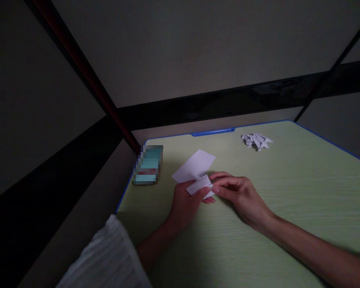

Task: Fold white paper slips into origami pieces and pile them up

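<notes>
A small folded piece of white paper (199,185) is held above the table. My left hand (186,203) grips it from the left, its thumb pressed on the lower right part and its fingers underneath. At the paper's right end, my right hand (238,193) pinches the edge between thumb and fingers. Just beyond the hands, a flat sheet of white paper (195,165) lies on the table, its near edge partly behind the folded piece.
The light green table (291,192) has a blue rim and a blue handle (213,132) at the far edge. Several folded white paper shapes (257,141) lie in a heap at the far right. A blurred teal rectangular object (149,165) rests at the left edge. Walls stand behind and left.
</notes>
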The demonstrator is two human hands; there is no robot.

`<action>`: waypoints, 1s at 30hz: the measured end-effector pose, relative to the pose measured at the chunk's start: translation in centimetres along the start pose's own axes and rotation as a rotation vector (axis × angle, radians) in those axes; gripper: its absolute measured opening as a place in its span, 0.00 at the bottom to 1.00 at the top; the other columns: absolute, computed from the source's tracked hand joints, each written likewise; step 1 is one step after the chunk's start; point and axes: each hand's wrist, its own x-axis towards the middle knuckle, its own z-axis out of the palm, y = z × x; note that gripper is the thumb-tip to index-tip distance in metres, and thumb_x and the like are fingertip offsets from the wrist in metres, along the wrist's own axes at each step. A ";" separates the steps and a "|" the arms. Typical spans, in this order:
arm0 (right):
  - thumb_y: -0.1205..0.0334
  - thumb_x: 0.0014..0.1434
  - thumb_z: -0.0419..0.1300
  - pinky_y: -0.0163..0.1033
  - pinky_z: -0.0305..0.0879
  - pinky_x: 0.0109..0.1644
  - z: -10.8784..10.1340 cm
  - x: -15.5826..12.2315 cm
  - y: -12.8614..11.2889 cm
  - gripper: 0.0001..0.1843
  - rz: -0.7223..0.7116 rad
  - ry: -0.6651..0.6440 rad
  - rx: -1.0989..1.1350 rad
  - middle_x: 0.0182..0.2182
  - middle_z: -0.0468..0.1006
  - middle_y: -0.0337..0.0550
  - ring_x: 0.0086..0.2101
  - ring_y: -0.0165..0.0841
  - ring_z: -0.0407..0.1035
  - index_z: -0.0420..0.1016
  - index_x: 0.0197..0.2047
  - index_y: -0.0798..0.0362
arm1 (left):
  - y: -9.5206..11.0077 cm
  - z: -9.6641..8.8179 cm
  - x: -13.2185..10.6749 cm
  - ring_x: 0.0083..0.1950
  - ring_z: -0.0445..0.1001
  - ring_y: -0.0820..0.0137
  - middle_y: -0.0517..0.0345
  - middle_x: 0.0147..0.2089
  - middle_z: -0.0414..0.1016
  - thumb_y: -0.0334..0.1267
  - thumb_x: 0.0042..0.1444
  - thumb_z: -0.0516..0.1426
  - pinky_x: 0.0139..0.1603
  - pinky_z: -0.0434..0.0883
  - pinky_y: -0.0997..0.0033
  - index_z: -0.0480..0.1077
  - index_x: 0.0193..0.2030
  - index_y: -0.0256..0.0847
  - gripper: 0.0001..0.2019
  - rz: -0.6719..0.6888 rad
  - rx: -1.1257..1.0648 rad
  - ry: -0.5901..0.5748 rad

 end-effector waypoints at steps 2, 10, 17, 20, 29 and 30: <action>0.68 0.42 0.63 0.36 0.58 0.41 0.0 0.1 0.0 0.01 -0.015 -0.010 0.020 0.34 0.70 0.40 0.36 0.29 0.64 0.75 0.22 0.54 | 0.1 0.0 0.0 0.19 0.71 0.72 0.58 0.17 0.72 0.35 0.41 0.58 0.22 0.68 0.76 0.70 0.20 0.31 0.07 -0.018 -0.015 0.003; 0.65 0.45 0.60 0.30 0.53 0.25 0.1 0.5 -0.5 0.04 0.121 -0.051 0.071 0.18 0.68 0.34 0.21 0.22 0.59 0.69 0.24 0.56 | 0.3 0.1 0.1 0.19 0.71 0.72 0.52 0.23 0.75 0.35 0.40 0.58 0.20 0.68 0.77 0.70 0.24 0.29 0.08 -0.070 -0.054 0.041; 0.62 0.44 0.59 0.30 0.48 0.22 0.0 0.7 -0.4 0.08 0.150 -0.076 -0.100 0.14 0.63 0.33 0.18 0.22 0.53 0.67 0.20 0.58 | 0.2 0.2 0.0 0.18 0.70 0.73 0.57 0.17 0.72 0.35 0.40 0.58 0.20 0.67 0.78 0.69 0.22 0.30 0.07 -0.091 -0.065 -0.025; 0.61 0.44 0.59 0.31 0.46 0.22 0.0 0.8 -0.5 0.09 0.149 -0.089 -0.139 0.14 0.62 0.32 0.18 0.22 0.52 0.67 0.21 0.58 | 0.3 0.2 0.0 0.18 0.70 0.72 0.57 0.16 0.71 0.35 0.39 0.58 0.20 0.67 0.77 0.69 0.21 0.30 0.07 -0.108 -0.059 -0.024; 0.53 0.49 0.55 0.33 0.52 0.26 0.1 0.5 -0.3 0.14 0.079 -0.180 -0.187 0.18 0.64 0.36 0.21 0.26 0.57 0.61 0.24 0.56 | 0.1 0.3 0.1 0.18 0.69 0.72 0.57 0.17 0.71 0.38 0.39 0.59 0.20 0.66 0.76 0.69 0.22 0.30 0.10 -0.093 -0.031 -0.035; 0.53 0.49 0.55 0.33 0.52 0.27 0.1 0.5 -0.2 0.14 0.072 -0.175 -0.186 0.18 0.64 0.36 0.22 0.26 0.58 0.61 0.24 0.56 | 0.0 0.3 0.1 0.18 0.69 0.73 0.57 0.17 0.71 0.38 0.39 0.59 0.19 0.66 0.77 0.69 0.23 0.30 0.10 -0.098 -0.030 -0.036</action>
